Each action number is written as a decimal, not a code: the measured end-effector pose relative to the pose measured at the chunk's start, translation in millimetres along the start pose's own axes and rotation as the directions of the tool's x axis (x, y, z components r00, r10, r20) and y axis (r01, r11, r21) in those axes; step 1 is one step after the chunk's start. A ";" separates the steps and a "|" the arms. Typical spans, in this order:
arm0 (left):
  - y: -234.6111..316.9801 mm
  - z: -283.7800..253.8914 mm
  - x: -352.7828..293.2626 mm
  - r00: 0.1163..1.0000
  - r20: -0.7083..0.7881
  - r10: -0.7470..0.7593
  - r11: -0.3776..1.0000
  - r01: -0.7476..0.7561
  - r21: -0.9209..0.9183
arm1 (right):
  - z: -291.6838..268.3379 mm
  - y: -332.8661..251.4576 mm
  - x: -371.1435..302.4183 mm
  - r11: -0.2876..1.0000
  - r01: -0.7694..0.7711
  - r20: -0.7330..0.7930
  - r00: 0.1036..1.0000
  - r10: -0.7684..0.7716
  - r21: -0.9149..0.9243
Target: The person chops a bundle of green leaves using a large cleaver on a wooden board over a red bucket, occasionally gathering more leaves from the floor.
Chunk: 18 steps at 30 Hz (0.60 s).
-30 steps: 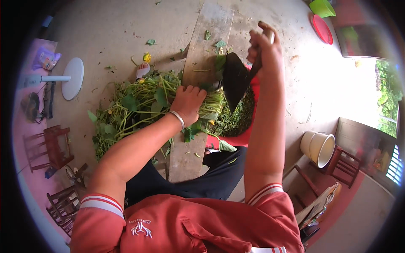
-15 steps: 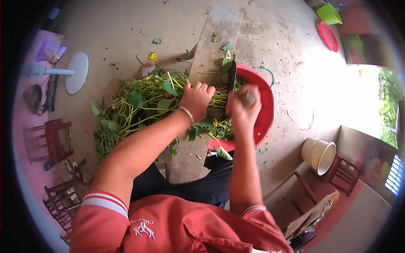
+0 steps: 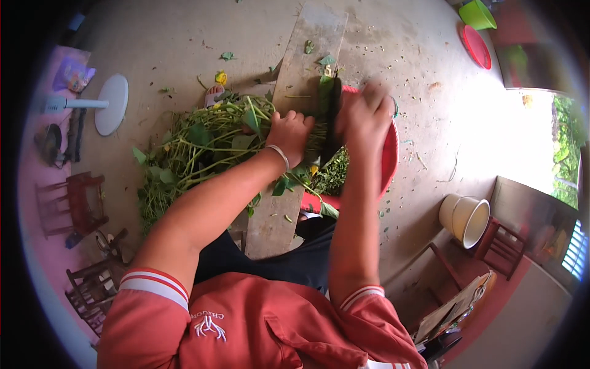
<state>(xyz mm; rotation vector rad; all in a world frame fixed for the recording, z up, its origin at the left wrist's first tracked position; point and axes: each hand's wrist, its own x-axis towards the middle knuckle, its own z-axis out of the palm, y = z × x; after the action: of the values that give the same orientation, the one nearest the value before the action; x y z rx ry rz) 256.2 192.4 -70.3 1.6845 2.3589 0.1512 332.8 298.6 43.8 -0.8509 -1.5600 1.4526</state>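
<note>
Across the plank point(image 3: 267, 226) lie stems point(image 3: 216, 142), clamped by left fingers point(image 3: 294, 119); right fingers point(image 3: 372, 97) clasp a forward-pointing knife point(image 3: 334, 112).

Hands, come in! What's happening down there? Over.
Left hand gripping stems over board. Right hand on knife, blurred. Chopped greens in red tub. Leaf beside knife.

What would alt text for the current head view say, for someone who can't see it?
A person's left hand holds leafy green stems on a wooden plank while the blurred right hand grips a dark knife at the stems' end. A red basin of chopped greens sits alongside.
</note>
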 end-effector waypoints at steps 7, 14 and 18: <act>-0.8 -15.5 -6.7 0.998 -0.019 0.052 0.999 -0.052 -0.015 | -21.4 5.8 26.7 0.948 -0.318 0.019 0.948 0.318 0.016; 4.1 -12.9 1.9 0.998 -0.042 0.053 0.998 -0.053 -0.020 | -11.8 2.0 128.7 0.857 -0.495 0.141 0.867 0.477 0.141; 10.8 -5.9 4.9 1.000 0.000 -0.027 0.999 0.027 0.044 | -11.8 1.3 56.9 0.923 -0.294 0.016 0.954 0.299 0.247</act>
<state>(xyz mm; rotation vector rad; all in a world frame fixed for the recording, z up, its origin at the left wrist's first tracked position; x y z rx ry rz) 263.1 200.9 -62.9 1.6707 2.4006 0.0945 318.7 354.6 49.2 -0.9786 -1.2357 1.8038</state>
